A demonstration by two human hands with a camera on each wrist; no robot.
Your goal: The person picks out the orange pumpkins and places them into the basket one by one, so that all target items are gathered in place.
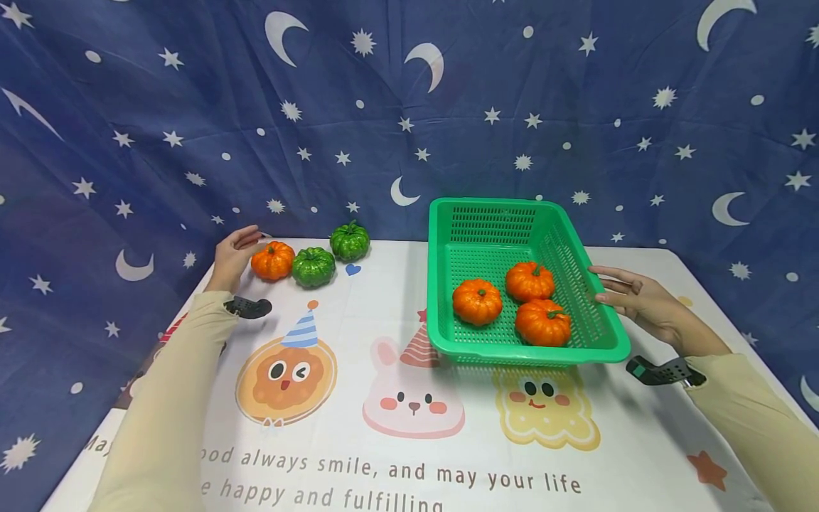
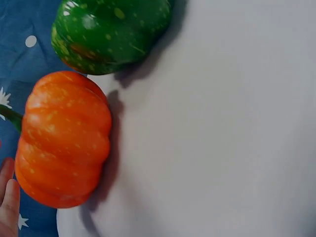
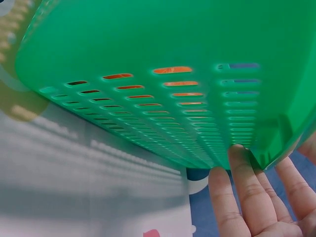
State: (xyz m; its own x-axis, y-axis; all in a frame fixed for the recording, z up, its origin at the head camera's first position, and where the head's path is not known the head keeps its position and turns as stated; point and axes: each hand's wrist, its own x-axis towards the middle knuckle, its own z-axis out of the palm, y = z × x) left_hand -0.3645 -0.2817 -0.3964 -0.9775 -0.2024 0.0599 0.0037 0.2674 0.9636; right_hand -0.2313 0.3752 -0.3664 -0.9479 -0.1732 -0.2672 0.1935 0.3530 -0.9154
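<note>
My left hand is beside an orange pumpkin at the table's far left, its fingers loosely extended. In the left wrist view, fingertips show at the lower left next to this pumpkin. My right hand touches the right side of a green plastic basket with mostly straight fingers. The right wrist view shows its fingers against the slotted wall, just below the rim. Inside the basket lie three orange pumpkins: one on the left, one behind and one in front.
Two green pumpkins, one nearer and one farther back, sit right of the loose orange one. A white tablecloth with cartoon prints covers the table. Behind its far edge hangs a blue curtain with moons and stars.
</note>
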